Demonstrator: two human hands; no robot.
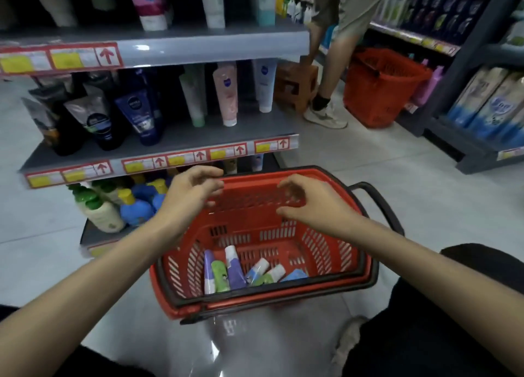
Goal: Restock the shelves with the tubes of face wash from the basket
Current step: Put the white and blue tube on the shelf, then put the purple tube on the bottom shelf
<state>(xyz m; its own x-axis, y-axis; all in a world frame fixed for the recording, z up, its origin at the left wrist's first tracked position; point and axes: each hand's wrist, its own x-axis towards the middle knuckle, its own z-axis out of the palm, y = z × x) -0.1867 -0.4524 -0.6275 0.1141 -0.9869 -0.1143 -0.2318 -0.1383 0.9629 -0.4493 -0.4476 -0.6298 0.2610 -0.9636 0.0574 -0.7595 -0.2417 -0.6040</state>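
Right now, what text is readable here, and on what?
"NIVEA": on the dark blue tube.
Red up arrows, no words: on the price tags; their yellow labels are too blurred to read.
Pink tube and white tube: small logos, unreadable.
Basket tubes: print too blurred to read.
Blue packs at right: script blurred, unreadable.

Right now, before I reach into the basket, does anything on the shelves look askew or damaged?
Yes: on the middle shelf, the dark tubes at the left lean at mixed angles, while the pink tube and white tube at the right stand upright. No spill or damage shows.
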